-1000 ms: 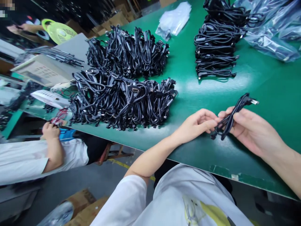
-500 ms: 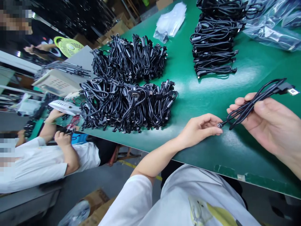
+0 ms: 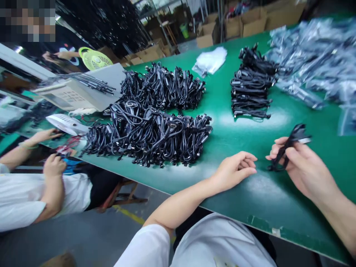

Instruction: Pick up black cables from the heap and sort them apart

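One green bench (image 3: pixel 222 139) carries cable heaps (image 3: pixel 155 135) at eleven o'clock, boxes (image 3: pixel 253 22) beyond at twelve, while your right hand (image 3: pixel 308 167) pinches a black cable (image 3: pixel 294 136) at one and your left hand (image 3: pixel 233 168) curls, thumb and fingers parted.

That's a loose white cloth T-shirt (image 3: pixel 214 241) on the near side, with a wide short left sleeve (image 3: pixel 148 243), a partial yellowish print (image 3: pixel 224 262) and dark trousers (image 3: pixel 191 221) below.
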`<action>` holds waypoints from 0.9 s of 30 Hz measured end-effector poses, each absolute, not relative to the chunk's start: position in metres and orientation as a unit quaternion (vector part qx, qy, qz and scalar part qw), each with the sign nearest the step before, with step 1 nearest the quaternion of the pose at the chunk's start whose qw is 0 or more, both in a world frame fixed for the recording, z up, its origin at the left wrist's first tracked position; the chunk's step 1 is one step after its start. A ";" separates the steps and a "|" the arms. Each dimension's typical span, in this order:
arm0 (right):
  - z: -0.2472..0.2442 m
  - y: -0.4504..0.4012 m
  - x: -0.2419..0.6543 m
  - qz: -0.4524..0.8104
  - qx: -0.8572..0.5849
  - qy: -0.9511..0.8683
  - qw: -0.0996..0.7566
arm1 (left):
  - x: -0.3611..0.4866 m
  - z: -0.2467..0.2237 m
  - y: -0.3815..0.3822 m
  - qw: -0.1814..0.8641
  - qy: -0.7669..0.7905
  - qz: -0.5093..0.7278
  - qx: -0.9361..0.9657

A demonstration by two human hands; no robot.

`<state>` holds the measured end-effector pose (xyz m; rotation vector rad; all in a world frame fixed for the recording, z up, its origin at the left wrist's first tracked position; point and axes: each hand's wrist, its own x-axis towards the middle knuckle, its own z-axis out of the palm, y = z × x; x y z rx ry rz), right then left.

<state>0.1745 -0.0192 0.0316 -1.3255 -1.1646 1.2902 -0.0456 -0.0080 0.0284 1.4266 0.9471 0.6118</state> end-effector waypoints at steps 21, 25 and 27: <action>0.077 0.243 0.150 0.054 -0.588 -0.730 0.343 | -0.039 0.023 0.002 0.517 0.370 0.200 0.746; 0.057 0.181 0.135 0.168 -0.594 -0.707 0.345 | -0.041 0.025 0.005 0.505 0.359 0.178 0.764; 0.041 0.143 0.119 0.310 -0.582 -0.695 0.287 | -0.042 0.026 0.006 0.500 0.355 0.156 0.774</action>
